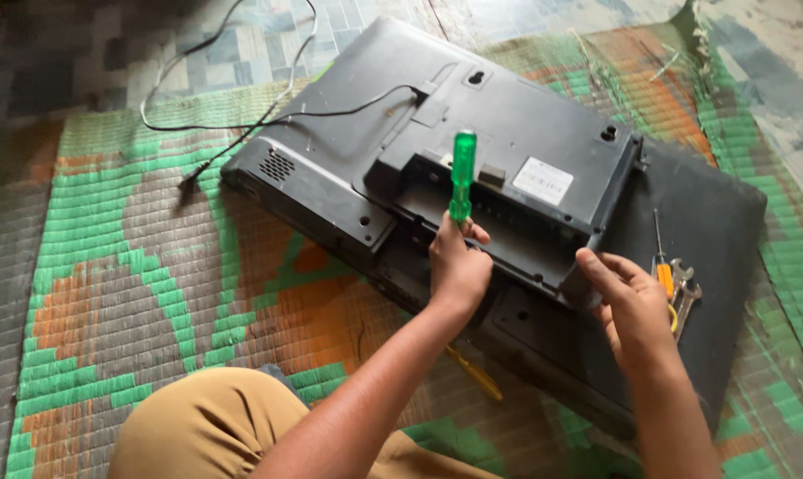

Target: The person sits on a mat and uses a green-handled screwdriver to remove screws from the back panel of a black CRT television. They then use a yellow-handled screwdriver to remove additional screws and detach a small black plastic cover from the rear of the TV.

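A black flat-screen television [508, 115] lies face down on a woven mat, its back cover toward me. My left hand [459, 266] grips a green-handled screwdriver [462, 173] that stands upright, with its tip hidden in the recess at the cover's lower edge. My right hand [627, 302] rests on the lower right corner of the raised back cover, fingers curled against its edge. It holds no tool.
An orange-handled screwdriver [663, 270] and two small wrenches [685, 297] lie on the television's right part. A yellow tool [477, 374] lies on the green, orange and grey mat [126, 266] under my left forearm. Black and white cables [242, 115] trail off to the upper left. My knee [206, 426] is at the bottom.
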